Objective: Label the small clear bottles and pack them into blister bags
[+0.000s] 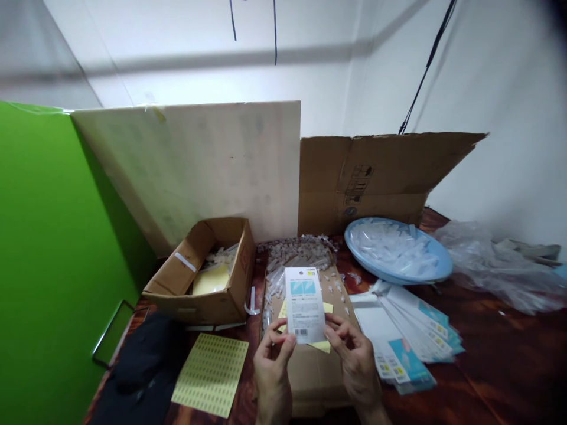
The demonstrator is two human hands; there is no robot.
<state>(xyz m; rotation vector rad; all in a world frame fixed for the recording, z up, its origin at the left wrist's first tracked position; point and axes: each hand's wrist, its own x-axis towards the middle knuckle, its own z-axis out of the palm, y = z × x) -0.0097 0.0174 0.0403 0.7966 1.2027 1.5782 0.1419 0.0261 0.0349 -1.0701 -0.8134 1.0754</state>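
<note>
Between my two hands a white printed packaging card with blue pictures and a barcode is held upright. My left hand pinches its lower left edge between thumb and fingers. At the lower right edge, my right hand grips it the same way. Behind the card lies a yellow sheet, mostly hidden, on a cardboard piece. Many small clear plastic pieces are heaped at the far end of that cardboard.
Left stands an open cardboard box with plastic pieces and yellow paper inside. A yellow sticker sheet and black cloth lie nearby. On the right are a blue basin of clear pieces, fanned packaging cards and a plastic bag.
</note>
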